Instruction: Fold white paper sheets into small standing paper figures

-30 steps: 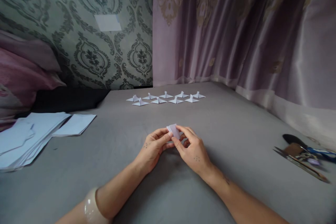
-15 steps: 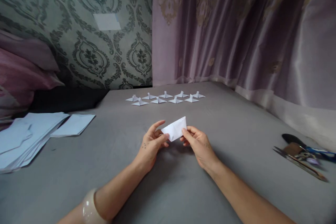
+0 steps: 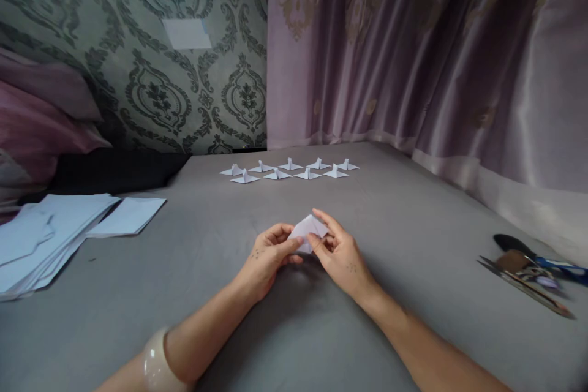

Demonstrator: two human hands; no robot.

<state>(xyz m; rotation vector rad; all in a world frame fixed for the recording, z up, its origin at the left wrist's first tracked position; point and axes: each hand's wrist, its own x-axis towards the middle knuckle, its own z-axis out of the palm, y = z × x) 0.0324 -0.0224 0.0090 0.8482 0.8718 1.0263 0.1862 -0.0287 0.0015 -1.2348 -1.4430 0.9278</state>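
Note:
A small folded white sheet of paper (image 3: 307, 228) is held just above the grey surface, between both hands. My left hand (image 3: 272, 257) pinches its left side, thumb on the near face and fingers behind. On the right edge, my right hand (image 3: 340, 254) grips it, with the thumb pressed on the near face and the index finger at the top corner. The fingers hide part of the paper's lower and right edges. Beyond the hands, several folded white paper shapes (image 3: 276, 174) with raised middles stand in two rows.
To the left lie a stack of white paper sheets (image 3: 55, 239) and a smaller pile of cut paper (image 3: 128, 217). Tweezers (image 3: 526, 288), keys (image 3: 535, 275) and a blue-and-black handled tool (image 3: 542, 260) lie at the right. A black cloth (image 3: 114, 171) sits behind the stack.
My right hand has moved slightly left and turned, its index finger now at the paper's top. The paper has tilted and shows a different folded outline. The left hand keeps its pinch.

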